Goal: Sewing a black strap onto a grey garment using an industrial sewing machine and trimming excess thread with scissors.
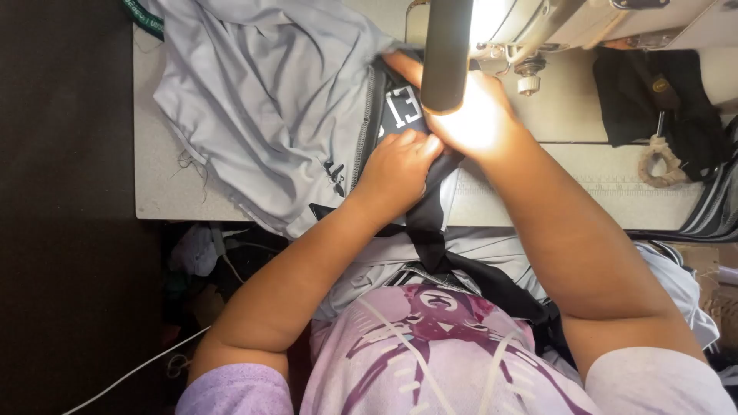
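1. Upon the pale bench (165, 192), at centre: left hand (396, 165) pressed down on a black fabric strip (430, 223), fingers (419, 144) curled and pinching the strip's upper part.
2. Just right of it, touching: right hand (477, 115), washed out by lamp glare; resting on the same black fabric near the needle area. Whether its fingers are clenched or released cannot be told.
3. Black fabric strip: running from under both hands, over the bench's near edge, down toward the lap and off to the lower right.
4. Black garment panel with white lettering (401, 104): flat on the bench just above the left hand, partly hidden by a dark cylindrical lamp arm (446, 54).
5. Grey garment (269, 107): bunched in folds across the left part of the bench, its edge joined to the black panel along a striped seam; loose threads hanging from its lower left hem.
6. Sewing machine (553, 23): cream-coloured body across the top right, above the right hand; lit brightly at the needle end.
7. Dark cloth bundle (653, 92) with a knotted cord: on the bench at far right, well apart from both hands.
8. White cable (131, 373): trailing across the dark floor at lower left.
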